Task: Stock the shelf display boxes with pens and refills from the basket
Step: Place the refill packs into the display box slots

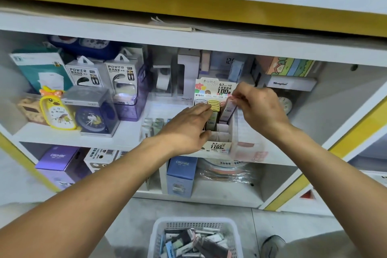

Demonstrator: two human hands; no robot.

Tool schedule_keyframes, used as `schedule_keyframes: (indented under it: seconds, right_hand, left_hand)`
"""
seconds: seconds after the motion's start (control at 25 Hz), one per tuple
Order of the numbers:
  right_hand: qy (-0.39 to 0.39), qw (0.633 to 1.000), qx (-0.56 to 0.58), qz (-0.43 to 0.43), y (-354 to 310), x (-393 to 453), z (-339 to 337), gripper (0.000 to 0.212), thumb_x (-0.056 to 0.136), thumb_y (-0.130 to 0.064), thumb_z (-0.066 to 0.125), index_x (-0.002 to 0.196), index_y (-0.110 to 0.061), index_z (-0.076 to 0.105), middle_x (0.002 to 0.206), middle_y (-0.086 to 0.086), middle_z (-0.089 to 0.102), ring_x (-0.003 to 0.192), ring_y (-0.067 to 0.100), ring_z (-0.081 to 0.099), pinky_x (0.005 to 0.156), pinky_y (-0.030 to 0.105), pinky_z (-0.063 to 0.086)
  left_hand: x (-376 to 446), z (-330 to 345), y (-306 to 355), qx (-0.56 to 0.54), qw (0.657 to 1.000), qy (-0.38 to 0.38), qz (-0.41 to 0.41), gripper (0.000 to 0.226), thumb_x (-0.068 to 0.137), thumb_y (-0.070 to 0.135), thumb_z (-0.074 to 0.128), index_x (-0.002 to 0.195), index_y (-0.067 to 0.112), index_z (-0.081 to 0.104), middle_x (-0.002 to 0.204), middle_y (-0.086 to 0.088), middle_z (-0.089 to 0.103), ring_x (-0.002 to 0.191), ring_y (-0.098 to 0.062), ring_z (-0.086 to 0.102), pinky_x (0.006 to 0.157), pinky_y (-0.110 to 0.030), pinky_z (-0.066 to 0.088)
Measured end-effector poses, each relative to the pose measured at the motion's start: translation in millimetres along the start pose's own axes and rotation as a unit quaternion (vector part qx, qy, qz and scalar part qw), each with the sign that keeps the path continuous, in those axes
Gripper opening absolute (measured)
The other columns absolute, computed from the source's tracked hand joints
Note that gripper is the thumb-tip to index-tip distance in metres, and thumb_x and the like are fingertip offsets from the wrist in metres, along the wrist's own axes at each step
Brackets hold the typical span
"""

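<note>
My right hand pinches one refill case over the display box; my left hand lies flat-fingered on two rows. One basket below

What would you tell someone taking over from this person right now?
Left hand: fingers laid flat on the packs in the display box, steadying it.
Right hand: pinching a pink refill pack, lowering it into the box's right column.
Done: rear slots hold white, yellow and pink packs.
Left: front slots look empty; the basket on the floor holds many more packs.
</note>
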State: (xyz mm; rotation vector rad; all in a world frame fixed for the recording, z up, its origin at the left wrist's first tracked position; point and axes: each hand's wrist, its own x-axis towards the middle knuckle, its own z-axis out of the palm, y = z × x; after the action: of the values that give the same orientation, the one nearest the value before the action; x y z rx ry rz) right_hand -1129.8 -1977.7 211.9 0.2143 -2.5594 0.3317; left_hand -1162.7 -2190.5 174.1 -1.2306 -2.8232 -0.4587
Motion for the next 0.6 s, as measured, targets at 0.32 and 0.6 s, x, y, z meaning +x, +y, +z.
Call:
schedule_keyframes:
  seconds: [0.32,0.6]
  right_hand:
    - [-0.043,0.998,-0.043,-0.009,-6,-6,9,0.023,0.094,-0.007,0.055,0.104,-0.007,0.076,0.107,0.008,0.068,0.097,0.035,0.064,0.079,0.046,0.054]
    - [-0.197,0.980,-0.015,-0.015,-52,-41,1,0.026,0.082,-0.006,0.055,0.090,-0.021,0.076,0.095,-0.001,0.074,0.093,0.023,0.066,0.080,0.032,0.052]
  left_hand:
    - [-1,-1,3,-0.027,0.999,0.020,-0.009,0.061,0.099,0.030,0.048,0.154,0.015,0.025,0.163,0.002,0.016,0.149,-0.013,0.011,0.117,-0.023,0.009]
    - [-46,2,19,-0.091,0.995,-0.029,-0.017,0.029,0.084,0.010,0.056,0.110,0.015,0.067,0.103,-0.002,0.071,0.093,-0.018,0.064,0.082,-0.029,0.052]
